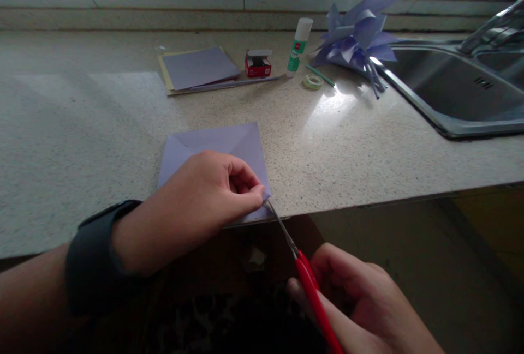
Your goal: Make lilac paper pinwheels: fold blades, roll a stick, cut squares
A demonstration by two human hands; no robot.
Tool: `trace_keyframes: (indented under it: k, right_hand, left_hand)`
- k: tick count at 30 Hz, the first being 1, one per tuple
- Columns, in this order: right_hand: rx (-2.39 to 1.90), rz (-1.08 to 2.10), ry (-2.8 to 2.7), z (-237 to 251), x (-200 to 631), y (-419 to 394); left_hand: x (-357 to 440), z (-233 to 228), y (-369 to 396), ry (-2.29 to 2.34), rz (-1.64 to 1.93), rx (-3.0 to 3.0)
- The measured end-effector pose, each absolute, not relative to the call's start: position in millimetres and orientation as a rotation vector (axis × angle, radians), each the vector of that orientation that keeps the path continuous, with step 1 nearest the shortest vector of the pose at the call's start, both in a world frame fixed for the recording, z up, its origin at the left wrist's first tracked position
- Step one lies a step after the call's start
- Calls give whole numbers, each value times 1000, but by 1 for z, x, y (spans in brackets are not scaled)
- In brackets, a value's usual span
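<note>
A square sheet of purple paper (pixel 229 138) with diagonal creases lies at the counter's front edge. My left hand (pixel 221 187) rests over it, thumb and fingers pinching its near right corner. Red-handled scissors (pixel 309 283) are gripped in my right hand (pixel 356 294), just off the counter's edge. Their metal blades point up and left, with the tips at the pinched corner. Whether the blades have cut into the paper is too small to tell. My left palm and fingers hide the middle of the sheet.
Along the back of the counter (pixel 102 97) lie stacked purple and yellow paper (pixel 200 67), a small red box (pixel 257 65), an upright glue stick (pixel 297 48), a roll of tape (pixel 313 82) and a green stick (pixel 321 75). A purple paper flower (pixel 356 37) sits beside the metal sink (pixel 446 125).
</note>
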State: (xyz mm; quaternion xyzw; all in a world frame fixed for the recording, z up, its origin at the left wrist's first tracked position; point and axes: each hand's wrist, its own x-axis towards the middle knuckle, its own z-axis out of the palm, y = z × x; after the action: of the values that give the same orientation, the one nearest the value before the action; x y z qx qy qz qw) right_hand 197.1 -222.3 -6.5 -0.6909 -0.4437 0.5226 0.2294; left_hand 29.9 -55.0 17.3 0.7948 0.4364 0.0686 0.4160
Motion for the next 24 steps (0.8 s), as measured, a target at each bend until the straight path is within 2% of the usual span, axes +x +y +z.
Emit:
trace_keyframes:
  k: [24]
  right_hand:
    - [-1925, 1372, -1278, -12, 193, -226]
  left_hand:
    - [30, 21, -57, 1067, 202, 2015]
